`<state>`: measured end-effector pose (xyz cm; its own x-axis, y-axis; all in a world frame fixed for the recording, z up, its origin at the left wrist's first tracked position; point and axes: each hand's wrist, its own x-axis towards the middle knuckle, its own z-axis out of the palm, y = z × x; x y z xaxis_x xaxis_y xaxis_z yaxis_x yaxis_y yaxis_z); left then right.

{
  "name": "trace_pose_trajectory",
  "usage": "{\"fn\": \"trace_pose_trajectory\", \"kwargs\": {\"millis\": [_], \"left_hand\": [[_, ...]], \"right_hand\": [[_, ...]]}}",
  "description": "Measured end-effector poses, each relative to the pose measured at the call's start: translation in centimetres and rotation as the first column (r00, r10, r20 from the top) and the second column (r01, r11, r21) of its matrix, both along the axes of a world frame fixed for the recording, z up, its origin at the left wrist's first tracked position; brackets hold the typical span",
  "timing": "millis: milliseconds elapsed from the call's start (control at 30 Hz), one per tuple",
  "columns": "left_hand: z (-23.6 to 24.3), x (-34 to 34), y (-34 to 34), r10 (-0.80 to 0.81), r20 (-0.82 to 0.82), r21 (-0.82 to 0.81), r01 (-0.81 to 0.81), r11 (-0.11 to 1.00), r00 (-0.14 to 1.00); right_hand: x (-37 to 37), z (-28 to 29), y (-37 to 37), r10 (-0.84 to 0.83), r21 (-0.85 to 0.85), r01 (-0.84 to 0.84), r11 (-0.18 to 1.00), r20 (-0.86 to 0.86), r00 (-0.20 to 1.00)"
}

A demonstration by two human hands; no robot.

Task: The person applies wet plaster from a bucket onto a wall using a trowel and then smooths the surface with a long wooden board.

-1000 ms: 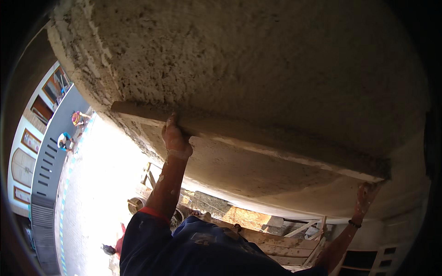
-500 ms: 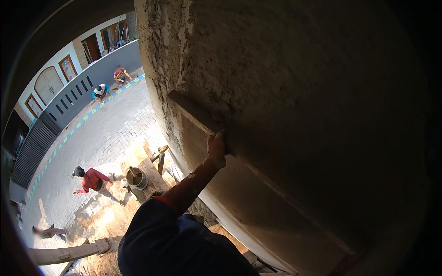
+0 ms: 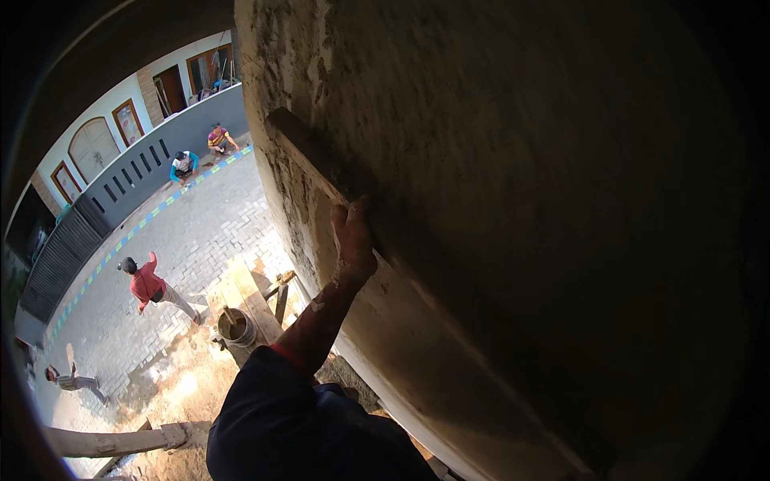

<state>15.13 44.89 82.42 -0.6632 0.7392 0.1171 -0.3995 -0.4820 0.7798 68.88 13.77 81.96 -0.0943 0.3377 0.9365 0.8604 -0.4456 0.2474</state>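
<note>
A long, straight screed board [image 3: 309,152] lies slantwise against the shaded plastered wall [image 3: 481,120], from the wall's left edge down toward the lower right. Its upper part is in the grip of my left hand [image 3: 353,236], fingers closed round its edge. Grey smears mark my left forearm, below which is a dark sleeve. Rough, pitted plaster shows along the wall's left edge, while the surface under the board looks smoother. Near the board's lower end it is too dark to make out my right hand.
Below me, a bucket [image 3: 237,327] with a handle sticking out stands on scaffold planks [image 3: 245,289]. A timber pole [image 3: 120,441] crosses at lower left. On the paved street are a walking person in red [image 3: 148,280], another person [image 3: 76,381], and two crouching by a grey wall [image 3: 120,172].
My left hand and the board have moved up and to the left along the wall. Down on the street, the person in red has shifted and raised an arm.
</note>
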Motion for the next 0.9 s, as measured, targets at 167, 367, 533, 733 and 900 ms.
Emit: {"fn": "trace_pose_trajectory", "kwargs": {"millis": [167,367,533,733,900], "left_hand": [[7.1,-6.9,3.5,-0.09,0.089,0.052,0.086,0.995,0.992],[8.5,-11.4,8.0,-0.1,-0.956,-0.214,-0.423,0.881,0.276],[9.4,-9.8,6.3,-0.175,-0.604,-0.475,-0.174,0.863,0.778],[3.4,-3.0,-0.7,-0.247,0.099,-0.306,0.266,0.914,0.964],[-7.5,5.1,-2.6,-0.092,0.158,-0.319,0.139,0.938,0.983]], "right_hand": [[-7.2,6.6,4.0,0.04,0.04,-0.041,0.998,0.029,0.999],[-10.5,11.0,5.1,0.034,0.031,-0.04,0.999,0.165,0.986],[-10.8,11.4,2.6,0.069,-0.056,-0.063,0.996,0.123,0.99],[-4.5,5.7,-1.3,0.115,-0.154,-0.119,0.981,-0.034,0.993],[3.0,-1.7,-4.2,0.146,-0.166,-0.173,0.971,-0.163,0.976]]}}
